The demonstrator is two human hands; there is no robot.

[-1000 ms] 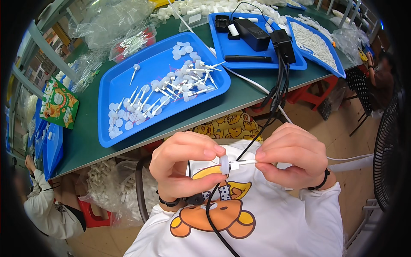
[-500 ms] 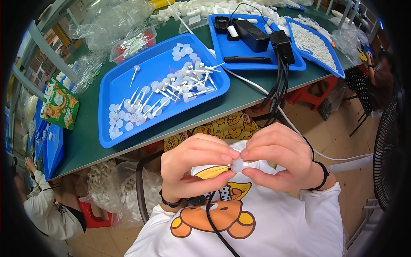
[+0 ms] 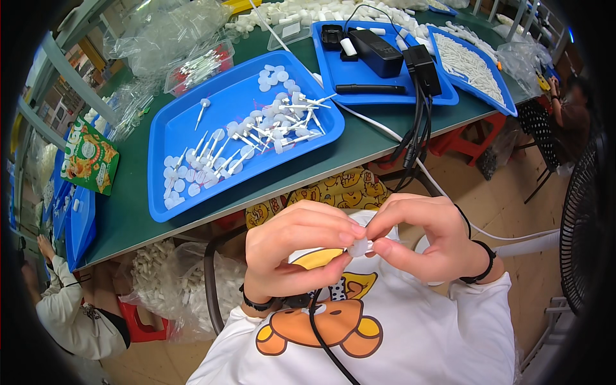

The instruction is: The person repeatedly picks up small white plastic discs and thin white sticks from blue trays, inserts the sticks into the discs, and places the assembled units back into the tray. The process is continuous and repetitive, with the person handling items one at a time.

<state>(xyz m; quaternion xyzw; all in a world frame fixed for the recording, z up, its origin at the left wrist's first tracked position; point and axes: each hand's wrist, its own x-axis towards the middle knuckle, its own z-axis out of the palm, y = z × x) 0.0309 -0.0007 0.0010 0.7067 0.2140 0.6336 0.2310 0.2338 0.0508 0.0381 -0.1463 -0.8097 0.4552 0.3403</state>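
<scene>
Translucent white plastic: one small round disc [image 3: 360, 249] is held in front of the person's shirt [image 3: 443, 321], between the two hands and below the near edge of the desk [image 3: 128, 208]. The left hand [image 3: 292, 242] pinches the disc's left side between thumb and forefinger. The right hand [image 3: 423, 240] has thumb and forefinger drawn together at its right side, beside a short white end; whether those fingers grip it cannot be told.

Beyond the hands, a blue tray [image 3: 176, 125] holds similar discs and white-stemmed pieces [image 3: 256, 131], piled mostly along its near and right sides. To its right, a second tray [image 3: 359, 74] carries a black box [image 3: 378, 54]; further right, a third tray [image 3: 506, 106] holds many thin white sticks [image 3: 471, 74].

Risk, in judgement: the disc could slip or tilt, since only fingertips bear on its narrow edge; uneven pressure would be the cause. A dropped piece would likely land on the shirt or floor. The black cable [image 3: 328, 353] running below the hands could snag a wrist.

Against the frame one second earlier: the right fingers were then apart from the disc, on a clearly visible white stem; they now sit against it, and its face shows more. The first tray's contents appear unchanged.
</scene>
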